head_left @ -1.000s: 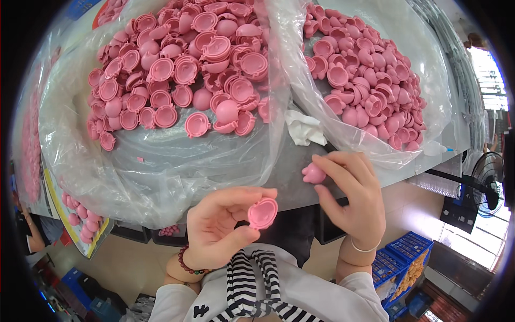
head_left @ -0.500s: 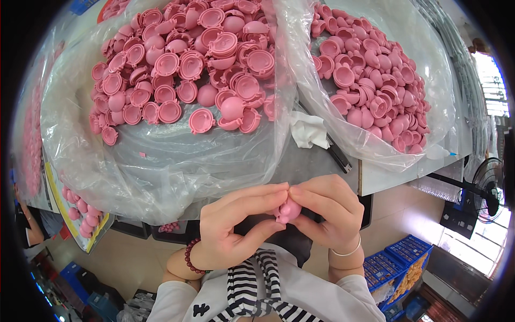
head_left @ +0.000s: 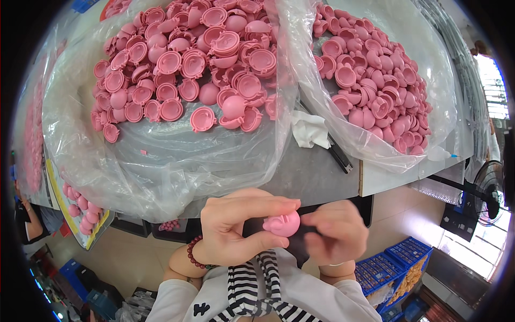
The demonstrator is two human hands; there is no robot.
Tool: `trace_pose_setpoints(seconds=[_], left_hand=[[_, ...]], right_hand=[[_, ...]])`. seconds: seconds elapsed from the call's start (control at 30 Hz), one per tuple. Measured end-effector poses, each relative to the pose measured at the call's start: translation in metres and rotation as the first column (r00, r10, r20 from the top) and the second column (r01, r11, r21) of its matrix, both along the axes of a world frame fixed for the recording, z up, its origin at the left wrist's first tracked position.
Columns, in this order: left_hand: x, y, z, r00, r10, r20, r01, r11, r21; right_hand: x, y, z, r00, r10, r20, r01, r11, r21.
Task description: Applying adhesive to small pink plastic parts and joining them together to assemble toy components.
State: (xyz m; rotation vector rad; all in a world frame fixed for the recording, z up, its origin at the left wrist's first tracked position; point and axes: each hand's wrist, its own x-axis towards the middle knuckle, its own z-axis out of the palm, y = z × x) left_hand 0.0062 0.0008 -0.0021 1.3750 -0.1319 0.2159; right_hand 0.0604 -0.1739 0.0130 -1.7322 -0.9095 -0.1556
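Note:
A small round pink plastic piece (head_left: 282,224) with little raised bumps on one side, like a pig's snout and ears, sits between the thumb and fingertips of my left hand (head_left: 236,225). Just right of it, apart from the piece, is my right hand (head_left: 339,231). It is partly blurred, the thumb stands away from the curled fingers, and no object shows in it. Past my hands, a heap of pink half shells (head_left: 182,64) lies on a clear plastic bag. A second pile of pink pieces (head_left: 375,88) rests on more plastic to the right.
A crumpled white cloth (head_left: 310,130) lies between the piles beside a black-handled tool (head_left: 339,155). Pink balls (head_left: 85,212) sit in a yellow-edged tray at left. Blue crates (head_left: 394,268) stand on the floor at lower right, and a black fan (head_left: 489,193) is at far right.
My right hand has let go of the pink piece and drawn away to the right and down. My left hand keeps the piece, which is now turned and slightly lower.

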Motion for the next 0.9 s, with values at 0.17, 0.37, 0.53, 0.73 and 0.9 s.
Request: trace_pose_setpoints(seconds=[0.17,0.37,0.53,0.73,0.9], left_hand=[[-0.004,-0.002,0.005,0.999,-0.028,-0.040,0.021,0.985,-0.173],[0.000,-0.001,-0.001,0.940,-0.327,-0.099,0.173,0.707,-0.686],[-0.003,-0.001,0.005,0.898,-0.419,-0.136,0.170,0.615,-0.770],[-0.009,0.001,0.007,0.925,-0.322,-0.202,0.077,0.677,-0.732],[-0.033,0.027,0.002,0.988,-0.150,0.044,0.151,0.844,-0.514]], right_hand=[[0.041,-0.067,-0.018,0.593,-0.739,0.320,0.702,0.669,0.244],[0.116,-0.182,-0.024,0.279,-0.955,0.103,0.951,0.290,0.112],[0.140,-0.198,-0.033,0.484,-0.871,-0.079,0.875,0.483,0.032],[0.161,-0.216,-0.023,0.392,-0.915,0.094,0.857,0.326,-0.399],[0.129,-0.188,-0.013,0.336,-0.933,0.130,0.939,0.342,0.025]])
